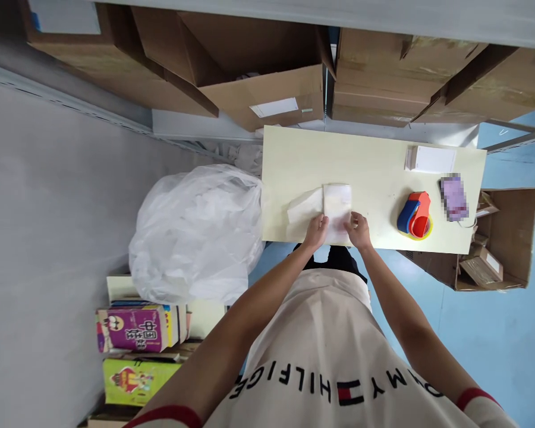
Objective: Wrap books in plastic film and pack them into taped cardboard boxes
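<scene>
On the pale table lies a thin white sheet (305, 207), like packing foam, spread to the left and folded over into a flat rectangular packet (337, 202). What is inside the folds is hidden. My left hand (316, 232) pinches the packet's near left edge, fingers closed. At its near right edge, my right hand (358, 230) grips with thumb and curled fingers. The two hands are about a packet's width apart, close to the table's front edge.
Right on the table (374, 160) are a red and blue tape dispenser (415, 216), a phone (453, 197) and stacked white cards (434, 159). A large plastic bag (196, 238) bulges at left. Cardboard boxes (267, 95) line the shelf behind; an open carton (512, 238) stands right.
</scene>
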`<state>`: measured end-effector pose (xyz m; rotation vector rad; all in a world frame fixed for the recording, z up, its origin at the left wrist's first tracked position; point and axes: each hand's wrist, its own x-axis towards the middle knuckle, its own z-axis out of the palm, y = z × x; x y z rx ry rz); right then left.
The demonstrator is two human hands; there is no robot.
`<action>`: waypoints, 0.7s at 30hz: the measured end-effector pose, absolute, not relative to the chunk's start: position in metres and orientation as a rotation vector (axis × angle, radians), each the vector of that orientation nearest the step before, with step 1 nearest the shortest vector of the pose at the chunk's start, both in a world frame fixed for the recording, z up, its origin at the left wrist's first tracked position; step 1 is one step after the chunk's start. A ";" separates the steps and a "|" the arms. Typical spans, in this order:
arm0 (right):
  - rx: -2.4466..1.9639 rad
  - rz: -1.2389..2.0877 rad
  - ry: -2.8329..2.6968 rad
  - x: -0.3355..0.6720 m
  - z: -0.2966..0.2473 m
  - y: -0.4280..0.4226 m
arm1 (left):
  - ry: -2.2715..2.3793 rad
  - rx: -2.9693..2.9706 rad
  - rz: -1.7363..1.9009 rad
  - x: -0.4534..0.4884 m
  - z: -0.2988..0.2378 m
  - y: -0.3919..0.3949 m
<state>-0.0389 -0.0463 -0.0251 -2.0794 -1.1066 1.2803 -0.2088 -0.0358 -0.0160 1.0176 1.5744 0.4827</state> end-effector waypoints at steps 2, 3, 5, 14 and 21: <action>-2.062 1.305 -1.102 -0.040 -0.030 -0.046 | 1.617 1.048 0.491 -0.210 -0.018 -0.041; -2.050 1.318 -1.090 -0.042 -0.032 -0.046 | 1.631 1.055 0.490 -0.210 -0.019 -0.043; -2.029 1.339 -1.039 -0.046 -0.034 -0.044 | 1.632 1.040 0.481 -0.211 -0.021 -0.047; -1.890 1.408 -0.753 -0.016 -0.007 -0.040 | 1.358 0.958 0.529 -0.178 -0.021 -0.029; -1.876 1.401 -1.020 -0.054 0.003 -0.023 | 1.304 0.908 0.594 -0.186 -0.003 -0.016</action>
